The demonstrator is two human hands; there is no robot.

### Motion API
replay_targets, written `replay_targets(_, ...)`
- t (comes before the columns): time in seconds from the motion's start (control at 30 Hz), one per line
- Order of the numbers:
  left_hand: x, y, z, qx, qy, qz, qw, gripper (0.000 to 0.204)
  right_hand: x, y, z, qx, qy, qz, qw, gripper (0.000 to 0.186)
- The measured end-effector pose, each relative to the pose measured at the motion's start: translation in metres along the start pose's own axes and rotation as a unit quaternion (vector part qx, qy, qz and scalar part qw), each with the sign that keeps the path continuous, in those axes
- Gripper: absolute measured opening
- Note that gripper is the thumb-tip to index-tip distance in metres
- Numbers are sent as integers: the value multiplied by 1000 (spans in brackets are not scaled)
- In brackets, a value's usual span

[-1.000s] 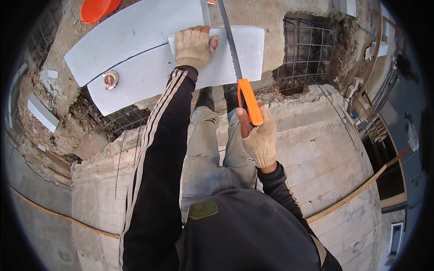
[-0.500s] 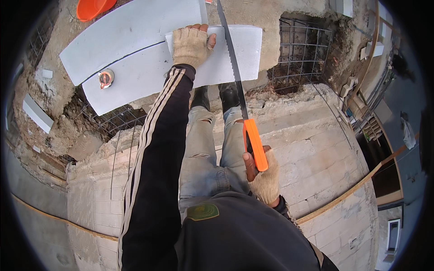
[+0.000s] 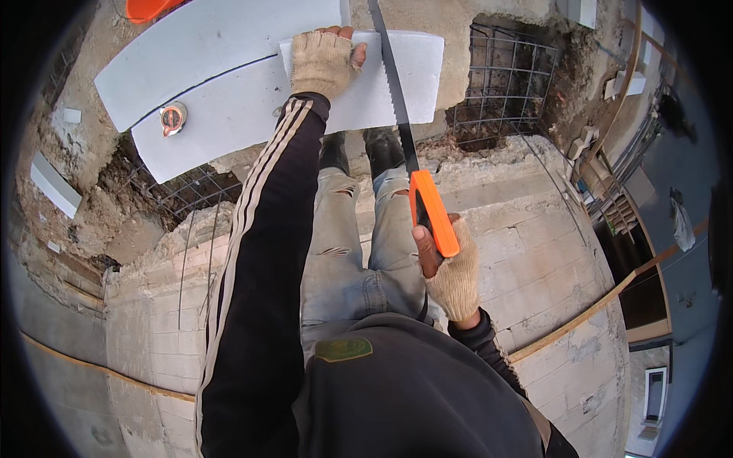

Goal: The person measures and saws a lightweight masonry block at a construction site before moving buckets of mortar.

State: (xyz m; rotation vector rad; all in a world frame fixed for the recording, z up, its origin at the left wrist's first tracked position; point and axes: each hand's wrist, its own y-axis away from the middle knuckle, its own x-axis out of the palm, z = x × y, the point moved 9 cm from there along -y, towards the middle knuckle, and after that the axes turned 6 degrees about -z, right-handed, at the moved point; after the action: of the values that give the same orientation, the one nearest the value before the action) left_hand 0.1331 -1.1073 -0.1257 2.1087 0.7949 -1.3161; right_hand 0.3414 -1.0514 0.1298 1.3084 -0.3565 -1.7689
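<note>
My left hand (image 3: 324,64), in a cream fingerless glove, presses on a smaller white block (image 3: 368,52), its fingers curled over the far edge and the thumb to the right. This piece lies over a longer white block (image 3: 421,75). My right hand (image 3: 456,281), gloved alike, is closed round the orange handle of a hand saw (image 3: 438,212). The dark toothed blade runs away from me across the longer block, just right of the smaller piece. How deep the blade sits in the block I cannot tell.
A tape measure (image 3: 173,119) lies on a white slab (image 3: 198,114) at the left. Open pits with rebar cages (image 3: 510,84) flank the blocks. An orange basin (image 3: 149,9) stands at the far left. Thin rods (image 3: 185,267) stick up before the block wall (image 3: 527,267).
My right hand and the saw have moved forward, away from me, along the cut line. The left hand stays on the smaller block. The whole view has shifted slightly.
</note>
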Motion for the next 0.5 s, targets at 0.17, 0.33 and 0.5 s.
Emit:
replay_targets(0.17, 10, -8, -14, 13, 11, 29, 999, 44, 29, -102, 5, -61, 25, -41, 997, 39)
replay_targets(0.33, 9, -5, -2, -2, 0, 28, 1000, 42, -16, 11, 10, -50, 21, -11, 998, 40)
replay_targets(0.5, 7, -8, -12, 12, 17, 10, 1000, 43, 11, -106, 17, -62, 25, -13, 998, 46)
